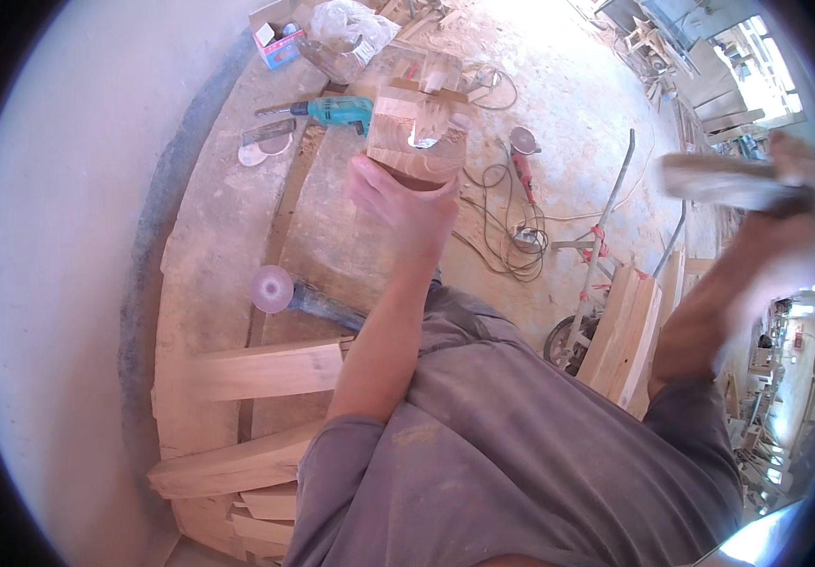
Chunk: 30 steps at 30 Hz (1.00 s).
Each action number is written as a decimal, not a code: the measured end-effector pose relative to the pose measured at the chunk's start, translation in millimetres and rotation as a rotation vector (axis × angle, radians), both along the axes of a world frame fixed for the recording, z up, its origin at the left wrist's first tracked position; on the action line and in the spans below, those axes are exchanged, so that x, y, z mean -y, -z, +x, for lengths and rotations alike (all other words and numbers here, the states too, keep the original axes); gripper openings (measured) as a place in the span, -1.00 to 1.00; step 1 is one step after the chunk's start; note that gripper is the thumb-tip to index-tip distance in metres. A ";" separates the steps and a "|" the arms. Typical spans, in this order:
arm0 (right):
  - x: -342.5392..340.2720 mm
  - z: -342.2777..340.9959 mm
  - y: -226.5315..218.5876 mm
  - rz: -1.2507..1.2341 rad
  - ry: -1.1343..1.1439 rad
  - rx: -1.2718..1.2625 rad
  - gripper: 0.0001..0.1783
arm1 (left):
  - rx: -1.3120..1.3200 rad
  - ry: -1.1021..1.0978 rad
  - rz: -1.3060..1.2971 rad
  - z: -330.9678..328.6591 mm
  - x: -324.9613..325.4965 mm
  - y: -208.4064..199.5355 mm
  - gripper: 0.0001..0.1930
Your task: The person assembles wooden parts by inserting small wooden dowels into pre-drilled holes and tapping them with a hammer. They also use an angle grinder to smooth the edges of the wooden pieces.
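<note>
My left hand [403,203] reaches forward, wrapped round the near end of a thick wooden block [417,142]. The block has a pale, jagged notch in its face, and a smaller wooden piece [440,71] stands at its far end. Whether the two are joined, I cannot tell. On the far right, my right hand [812,194] is raised and smeared by motion. It is closed on a blurred bar-shaped piece [724,181], apparently wood, that points left, well apart from the block.
A teal power drill [336,111] lies left of the block on a worn wooden bench [204,255]. Nearby are a pale disc-ended tool [273,288] and cut timbers [265,371]. A red angle grinder [523,161] and its cable lie on the floor; planks [620,326] lean on a wheeled cart.
</note>
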State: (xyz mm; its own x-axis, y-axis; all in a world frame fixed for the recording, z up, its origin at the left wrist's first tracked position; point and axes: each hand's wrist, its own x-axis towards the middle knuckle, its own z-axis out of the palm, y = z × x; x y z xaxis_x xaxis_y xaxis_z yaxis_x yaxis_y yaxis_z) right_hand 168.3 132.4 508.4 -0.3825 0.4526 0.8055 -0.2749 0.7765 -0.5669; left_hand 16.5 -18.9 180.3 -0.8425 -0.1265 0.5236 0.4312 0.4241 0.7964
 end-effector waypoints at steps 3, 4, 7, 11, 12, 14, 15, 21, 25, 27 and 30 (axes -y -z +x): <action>28.8 -15.8 116.7 0.232 0.049 0.899 -0.74 | -0.011 -0.007 -0.003 0.7 -3.7 -1.5 0.30; 33.8 -20.0 132.3 0.328 -0.069 1.311 -0.60 | -0.005 -0.012 -0.007 1.4 -2.9 0.1 0.31; 49.4 -21.0 122.8 0.124 -0.152 1.268 -0.60 | 0.034 -0.001 -0.001 2.0 -2.7 2.4 0.33; 56.9 -21.8 125.7 0.061 -0.010 1.107 -0.62 | 0.049 0.039 0.027 2.7 -2.9 -2.2 0.32; 55.2 -23.9 124.9 0.068 0.011 1.126 -0.62 | 0.062 0.040 0.023 1.3 -2.9 -7.1 0.32; 53.2 -24.0 127.0 0.041 -0.011 1.157 -0.61 | 0.086 0.018 0.007 3.3 -2.0 -6.9 0.32; 49.7 -24.6 130.7 0.017 -0.050 1.164 -0.61 | 0.093 -0.007 0.006 4.1 -4.2 -2.6 0.32; 27.7 0.3 106.4 -0.236 0.099 0.876 -0.72 | 0.065 0.001 -0.009 2.5 0.9 -1.0 0.34; -2.7 6.5 2.7 0.017 -0.038 -0.021 -0.85 | 0.049 0.001 0.012 7.3 -0.2 -5.4 0.32; 8.7 -3.5 -22.3 0.110 -0.056 -0.187 -0.86 | -0.010 -0.031 0.014 3.2 1.8 -3.2 0.31; 52.1 -29.0 13.2 0.073 0.187 0.284 -0.80 | -0.081 -0.030 0.053 2.6 -4.6 -3.5 0.30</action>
State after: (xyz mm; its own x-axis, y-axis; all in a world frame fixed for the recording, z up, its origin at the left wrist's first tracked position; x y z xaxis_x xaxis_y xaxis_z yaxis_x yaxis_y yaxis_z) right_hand 139.3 80.3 495.2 -0.5120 0.4809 0.7118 0.0364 0.8400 -0.5413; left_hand 19.1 -14.3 183.8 -0.7933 -0.1805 0.5814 0.4823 0.3964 0.7812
